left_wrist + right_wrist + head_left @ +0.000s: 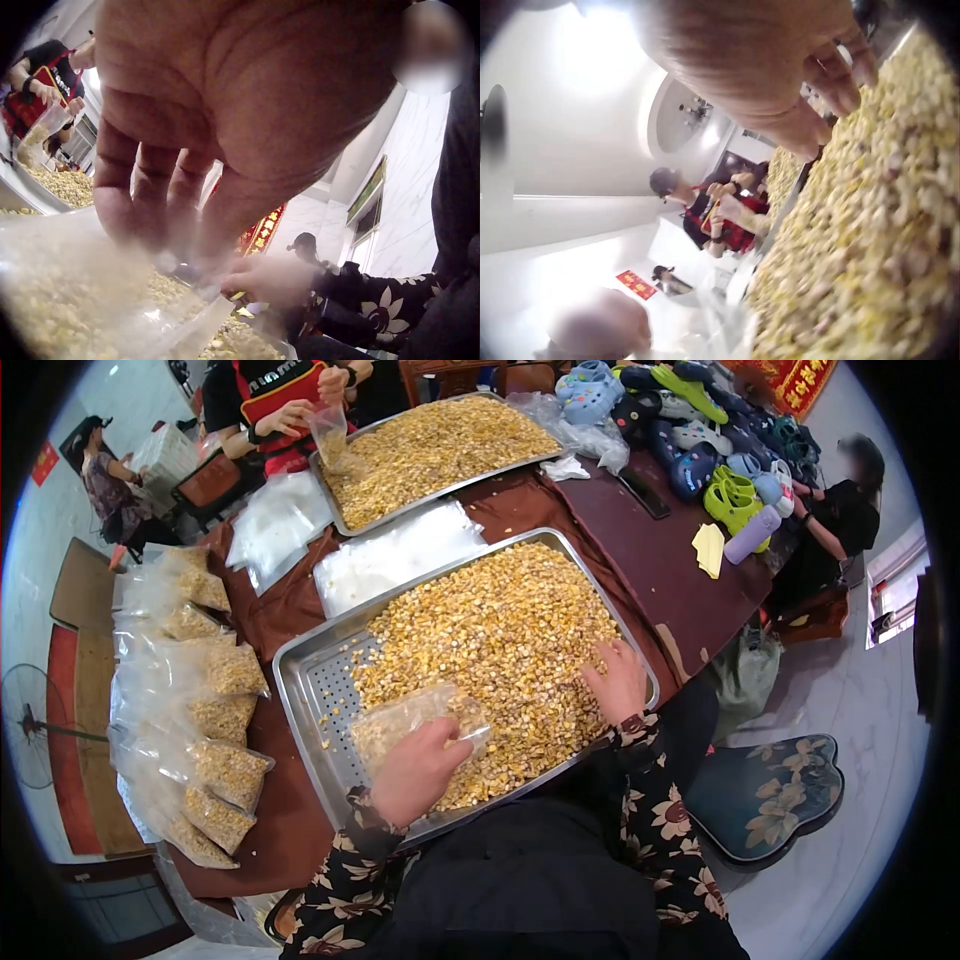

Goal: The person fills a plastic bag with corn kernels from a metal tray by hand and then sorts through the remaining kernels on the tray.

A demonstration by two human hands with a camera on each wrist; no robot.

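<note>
My left hand (422, 768) grips the edge of a see-through plastic bag (385, 725) with corn kernels inside. The bag lies over the near left part of a metal tray (300, 660), its mouth toward the right. In the left wrist view the bag (82, 292) appears below the curled fingers (154, 202). Loose yellow and white corn kernels (500, 620) are heaped across most of the tray. At the right side of the heap is my right hand (618, 682), fingers loosely bent against the kernels. The right wrist view shows these fingertips (847, 97) at the kernels' edge.
Filled corn bags (225, 720) stand in rows at the table's left. Flat empty bags (400, 555) lie beyond my tray. A second corn tray (440, 455) sits at the back, where another person fills a bag (330, 435). Clogs (690, 460) pile up at the right.
</note>
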